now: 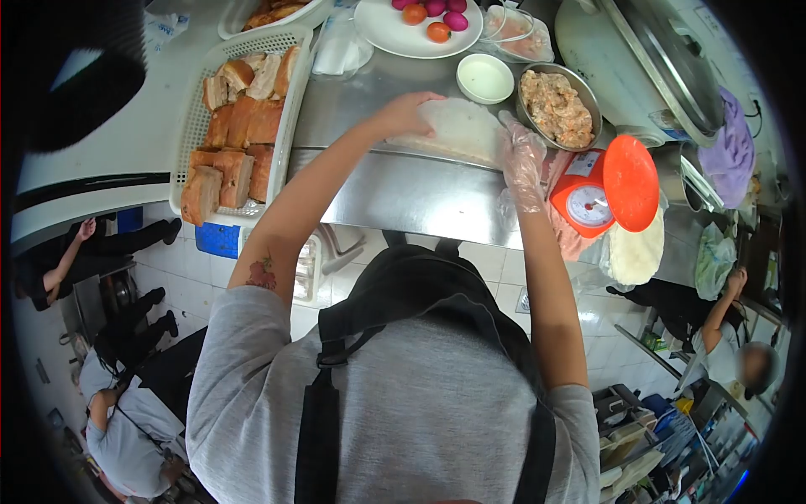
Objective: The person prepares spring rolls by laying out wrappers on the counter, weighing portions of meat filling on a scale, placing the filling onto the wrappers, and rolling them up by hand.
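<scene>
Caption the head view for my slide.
Bare left hand and gloved right hand at a pale, flat piece atop a steel counter, near an orange scale.

A pale sheet (466, 128) is touched at opposite ends by the spread, bare left hand (408, 116) and plastic-gloved right hand (523, 155); a red scale (581, 191) is set near the right.

Grey T-shirt (445, 403), black straps (317, 441)
</scene>
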The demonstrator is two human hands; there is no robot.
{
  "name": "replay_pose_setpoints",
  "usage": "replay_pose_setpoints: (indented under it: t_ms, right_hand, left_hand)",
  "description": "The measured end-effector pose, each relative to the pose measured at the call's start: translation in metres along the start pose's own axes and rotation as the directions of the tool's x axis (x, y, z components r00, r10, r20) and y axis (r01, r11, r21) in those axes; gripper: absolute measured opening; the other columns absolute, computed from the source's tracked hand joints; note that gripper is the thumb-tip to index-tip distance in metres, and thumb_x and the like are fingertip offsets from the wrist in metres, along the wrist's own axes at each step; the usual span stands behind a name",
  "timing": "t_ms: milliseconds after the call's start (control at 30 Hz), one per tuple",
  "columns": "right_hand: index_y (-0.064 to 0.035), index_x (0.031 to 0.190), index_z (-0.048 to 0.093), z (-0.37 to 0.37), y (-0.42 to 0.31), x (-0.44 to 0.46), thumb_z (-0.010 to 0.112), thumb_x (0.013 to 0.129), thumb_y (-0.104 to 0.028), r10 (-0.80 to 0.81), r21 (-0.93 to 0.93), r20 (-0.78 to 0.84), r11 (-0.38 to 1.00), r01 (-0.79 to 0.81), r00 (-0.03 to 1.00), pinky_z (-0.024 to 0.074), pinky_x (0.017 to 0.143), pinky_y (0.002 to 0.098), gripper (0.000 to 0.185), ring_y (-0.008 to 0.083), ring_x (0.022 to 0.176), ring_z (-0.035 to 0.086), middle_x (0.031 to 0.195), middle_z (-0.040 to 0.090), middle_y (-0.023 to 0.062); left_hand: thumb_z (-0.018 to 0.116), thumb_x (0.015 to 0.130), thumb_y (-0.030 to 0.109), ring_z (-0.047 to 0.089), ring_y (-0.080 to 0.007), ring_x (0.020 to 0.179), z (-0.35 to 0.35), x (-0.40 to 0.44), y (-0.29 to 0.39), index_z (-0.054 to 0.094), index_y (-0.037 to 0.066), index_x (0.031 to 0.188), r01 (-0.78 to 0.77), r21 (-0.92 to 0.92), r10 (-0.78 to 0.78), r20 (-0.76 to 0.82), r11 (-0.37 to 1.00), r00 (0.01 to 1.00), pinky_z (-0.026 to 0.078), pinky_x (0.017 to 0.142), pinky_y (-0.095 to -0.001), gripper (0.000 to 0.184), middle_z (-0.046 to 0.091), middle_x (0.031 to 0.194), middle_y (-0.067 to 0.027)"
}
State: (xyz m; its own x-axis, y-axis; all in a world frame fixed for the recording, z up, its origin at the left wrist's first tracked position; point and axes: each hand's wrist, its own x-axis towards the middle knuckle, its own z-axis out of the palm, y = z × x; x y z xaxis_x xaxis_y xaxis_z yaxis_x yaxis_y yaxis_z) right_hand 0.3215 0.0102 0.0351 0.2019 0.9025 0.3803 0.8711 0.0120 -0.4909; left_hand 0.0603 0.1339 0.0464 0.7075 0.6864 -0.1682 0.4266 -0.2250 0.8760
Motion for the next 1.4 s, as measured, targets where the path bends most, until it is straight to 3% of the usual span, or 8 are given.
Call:
replay_pose_setpoints:
  t_ms: [133, 167, 267, 467, 567, 1000, 1200, 1400]
  right_hand:
    - [-0.0132, 0.123, 0.069, -0.003, -0.041, -0.017, 0.069, 0.085, -0.015, 0.02, 0.069, -0.083, 0.998, -0.014, 0.996, 0.0484, 0.094, 0.0465, 0.038, 0.0353, 0.104, 0.064, 0.112, 0.069, 0.0139]
    - [-0.0119, 0.12, 0.07, -0.005, -0.057, -0.026, 0.068, 0.085, -0.014, -0.116, -0.197, -0.038, 0.975, 0.107, 0.993, 0.0474, 0.095, 0.0477, 0.036, 0.0377, 0.103, 0.063, 0.111, 0.069, 0.0141]
    - [-0.0071, 0.122, 0.066, 0.002, -0.086, -0.017, 0.065, 0.088, -0.013, -0.324, 0.15, 0.172, 0.942, 0.3, 0.93, 0.0456, 0.1, 0.0477, 0.035, 0.038, 0.113, 0.059, 0.119, 0.066, 0.019]
    - [-0.006, 0.109, 0.069, 0.031, -0.081, -0.009, 0.06, 0.094, -0.023, -0.19, 0.023, 0.493, 0.978, 0.205, 0.849, 0.0478, 0.09, 0.0518, 0.025, 0.0401, 0.098, 0.061, 0.103, 0.066, 0.0196]
    - [-0.0029, 0.104, 0.067, 0.037, -0.075, -0.027, 0.061, 0.094, -0.026, -0.325, 0.138, 0.32, 0.945, 0.296, 0.89, 0.0473, 0.088, 0.0532, 0.026, 0.0406, 0.097, 0.061, 0.1, 0.065, 0.0213]
    - [-0.002, 0.112, 0.066, 0.046, -0.101, -0.031, 0.065, 0.09, -0.028, -0.344, 0.1, 0.398, 0.938, 0.333, 0.85, 0.0472, 0.088, 0.0513, 0.034, 0.041, 0.098, 0.061, 0.102, 0.065, 0.0235]
    - [-0.004, 0.114, 0.067, 0.056, -0.123, -0.031, 0.068, 0.086, -0.028, -0.308, 0.101, 0.456, 0.95, 0.295, 0.835, 0.0478, 0.089, 0.051, 0.037, 0.0399, 0.1, 0.062, 0.106, 0.065, 0.0222]
    - [-0.0082, 0.113, 0.072, 0.036, -0.071, -0.019, 0.072, 0.082, -0.024, -0.296, 0.177, 0.534, 0.955, 0.238, 0.792, 0.0492, 0.092, 0.0495, 0.035, 0.0387, 0.104, 0.063, 0.109, 0.066, 0.0212]
  left_hand:
    - [0.072, 0.073, -0.004, 0.061, -0.0208, 0.118, 0.002, -0.005, 0.0, 0.048, 0.019, 0.151, -0.004, -0.022, 0.003, -0.058, 1.0, 0.998, 0.045, 0.107, -0.0331, 0.085, 0.063, 0.135, -0.0115]
    - [0.069, 0.073, -0.006, 0.061, -0.0214, 0.119, 0.002, -0.007, 0.001, 0.045, 0.022, 0.153, 0.013, -0.062, -0.016, -0.037, 0.998, 0.999, 0.045, 0.108, -0.0332, 0.088, 0.062, 0.136, -0.0126]
    - [0.061, 0.071, -0.012, 0.06, -0.024, 0.123, -0.004, -0.011, 0.017, 0.038, 0.026, 0.157, 0.081, -0.019, -0.081, 0.015, 0.997, 0.997, 0.045, 0.109, -0.0337, 0.097, 0.061, 0.138, -0.0157]
    - [0.059, 0.068, -0.016, 0.058, -0.0294, 0.124, -0.005, -0.009, -0.006, 0.019, 0.031, 0.163, -0.067, 0.08, 0.063, 0.057, 0.994, 0.996, 0.044, 0.108, -0.0368, 0.113, 0.06, 0.138, -0.0178]
    - [0.06, 0.068, -0.016, 0.056, -0.0299, 0.128, -0.01, -0.012, 0.002, 0.013, 0.03, 0.164, -0.043, 0.102, 0.029, 0.139, 0.994, 0.99, 0.043, 0.109, -0.0381, 0.116, 0.058, 0.142, -0.017]
    - [0.067, 0.084, -0.003, 0.049, -0.025, 0.138, -0.006, -0.019, -0.002, 0.011, 0.025, 0.164, -0.094, 0.163, 0.06, 0.201, 0.982, 0.978, 0.039, 0.116, -0.0389, 0.102, 0.051, 0.15, -0.0126]
    - [0.068, 0.084, 0.0, 0.052, -0.0233, 0.133, -0.002, -0.009, -0.013, 0.015, 0.024, 0.163, 0.116, -0.151, -0.085, 0.197, 0.982, 0.977, 0.041, 0.113, -0.0372, 0.098, 0.053, 0.148, -0.0146]
    - [0.068, 0.078, -0.004, 0.055, -0.0237, 0.13, 0.006, -0.017, -0.014, 0.017, 0.023, 0.163, -0.089, 0.055, 0.082, 0.125, 0.994, 0.989, 0.042, 0.114, -0.0357, 0.103, 0.054, 0.146, -0.0126]
